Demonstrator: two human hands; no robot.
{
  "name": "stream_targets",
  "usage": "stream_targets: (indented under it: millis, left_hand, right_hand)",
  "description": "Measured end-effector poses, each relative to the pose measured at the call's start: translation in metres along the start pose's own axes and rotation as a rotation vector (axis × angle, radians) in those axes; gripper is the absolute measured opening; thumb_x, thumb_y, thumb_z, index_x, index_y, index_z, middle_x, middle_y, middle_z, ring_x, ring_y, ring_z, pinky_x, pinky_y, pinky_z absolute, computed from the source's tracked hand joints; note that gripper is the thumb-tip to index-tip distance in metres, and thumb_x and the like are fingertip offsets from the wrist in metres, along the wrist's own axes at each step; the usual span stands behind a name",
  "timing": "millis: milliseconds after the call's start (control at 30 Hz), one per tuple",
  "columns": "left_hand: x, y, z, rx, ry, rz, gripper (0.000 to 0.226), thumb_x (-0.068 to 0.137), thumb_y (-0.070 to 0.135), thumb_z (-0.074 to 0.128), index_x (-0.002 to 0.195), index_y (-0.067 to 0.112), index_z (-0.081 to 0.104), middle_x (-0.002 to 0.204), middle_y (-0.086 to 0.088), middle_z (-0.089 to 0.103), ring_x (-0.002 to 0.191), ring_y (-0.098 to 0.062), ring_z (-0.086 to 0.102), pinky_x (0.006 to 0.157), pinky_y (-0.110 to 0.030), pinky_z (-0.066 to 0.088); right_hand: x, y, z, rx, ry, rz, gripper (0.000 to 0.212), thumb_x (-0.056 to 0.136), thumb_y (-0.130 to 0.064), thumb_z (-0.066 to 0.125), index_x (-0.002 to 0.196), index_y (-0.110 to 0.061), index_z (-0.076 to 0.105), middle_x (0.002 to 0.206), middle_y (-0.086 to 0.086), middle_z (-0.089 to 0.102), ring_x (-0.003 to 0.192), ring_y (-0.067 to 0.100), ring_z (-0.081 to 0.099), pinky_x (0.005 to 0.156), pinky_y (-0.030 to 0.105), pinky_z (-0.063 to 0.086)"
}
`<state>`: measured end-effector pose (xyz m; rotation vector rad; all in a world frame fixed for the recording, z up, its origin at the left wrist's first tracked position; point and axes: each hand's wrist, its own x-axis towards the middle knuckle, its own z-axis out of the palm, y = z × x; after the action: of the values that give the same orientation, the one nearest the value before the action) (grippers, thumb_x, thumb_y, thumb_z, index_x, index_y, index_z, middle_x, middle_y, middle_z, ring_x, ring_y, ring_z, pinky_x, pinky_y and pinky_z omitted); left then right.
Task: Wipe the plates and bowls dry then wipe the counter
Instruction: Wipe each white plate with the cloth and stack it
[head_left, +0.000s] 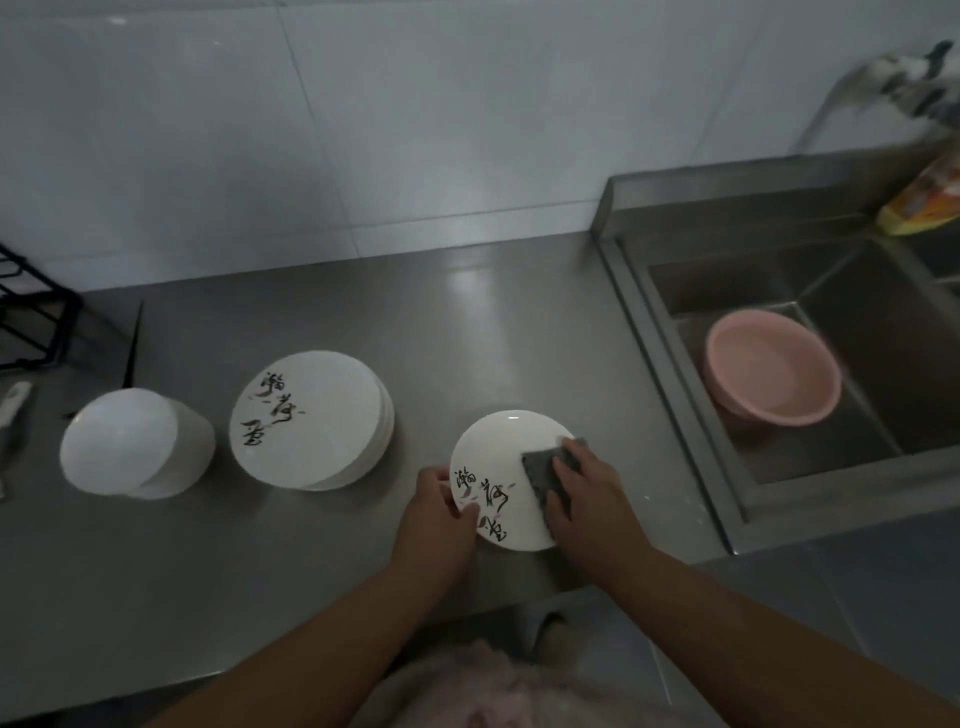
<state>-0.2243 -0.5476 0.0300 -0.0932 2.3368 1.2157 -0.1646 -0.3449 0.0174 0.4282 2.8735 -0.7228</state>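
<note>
A white plate (498, 457) with black brush lettering is held over the steel counter (467, 322) near its front edge. My left hand (439, 512) grips the plate's left rim, thumb on its face. My right hand (587, 493) presses a grey cloth (545, 470) against the plate's right side. To the left lies a stack of white plates (311, 421) with the same lettering. Further left stands a stack of white bowls (135, 441), tilted toward me.
A steel sink (675, 364) lies to the right with a pink basin (774, 366) in it. A yellow packet (924, 202) sits at the sink's back corner under a blurred tap (883, 83). A black wire rack (31, 312) stands at the far left.
</note>
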Motion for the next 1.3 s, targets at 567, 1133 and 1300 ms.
stream_targets:
  millis: [567, 1133, 1300]
  left_hand:
    - [0.013, -0.032, 0.019, 0.487, 0.112, 0.176, 0.058, 0.089, 0.041, 0.066, 0.14, 0.023, 0.045, 0.133, -0.001, 0.057, 0.121, -0.023, 0.055, 0.096, -0.037, 0.045]
    - [0.028, -0.077, 0.017, 0.797, 0.014, 0.475, 0.077, 0.1, 0.06, 0.03, 0.162, 0.015, 0.02, 0.17, -0.002, 0.012, 0.157, -0.022, 0.012, 0.127, -0.04, 0.008]
    - [0.026, -0.071, 0.017, 0.802, -0.009, 0.444, 0.079, 0.098, 0.062, 0.024, 0.163, 0.018, 0.013, 0.171, 0.0, 0.008, 0.158, -0.02, 0.007, 0.128, -0.039, 0.005]
  right_hand:
    - [-0.008, 0.051, 0.028, -0.4, -0.206, -0.361, 0.08, 0.099, -0.069, 0.031, 0.159, -0.016, 0.035, 0.169, 0.012, 0.024, 0.157, 0.042, 0.006, 0.124, 0.058, 0.007]
    - [0.006, 0.012, 0.047, -0.364, -0.35, -0.563, 0.085, 0.097, -0.079, 0.015, 0.165, -0.027, 0.013, 0.171, 0.0, -0.005, 0.157, 0.025, -0.012, 0.127, 0.047, -0.002]
    - [0.025, 0.027, 0.026, -0.44, -0.331, -0.463, 0.09, 0.092, -0.082, 0.005, 0.162, -0.029, 0.026, 0.172, 0.003, 0.015, 0.158, 0.036, 0.01, 0.126, 0.057, 0.016]
